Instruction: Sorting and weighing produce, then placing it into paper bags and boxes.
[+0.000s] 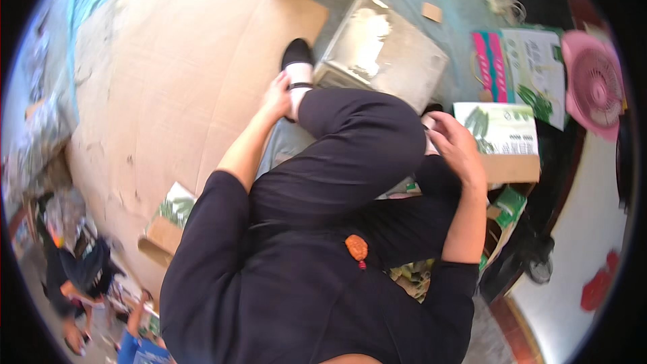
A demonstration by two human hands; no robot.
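I look down on my own body in black clothes, one knee (364, 135) raised. My left hand (276, 94) reaches down beside my ankle and rests near my black shoe (297, 54) and white sock; whether it grips anything is hidden. My right hand (455, 145) sits by my knee, fingers curled at the edge of a cardboard box with a white and green printed top (502, 131). A small pale object shows at its fingertips, too blurred to name.
A large flattened cardboard sheet (175, 81) covers the floor on the left. A clear plastic-wrapped block (377, 47) lies ahead. More printed boxes (526, 61) and a pink fan (596, 84) stand at the right. Another small box (168, 219) lies at lower left.
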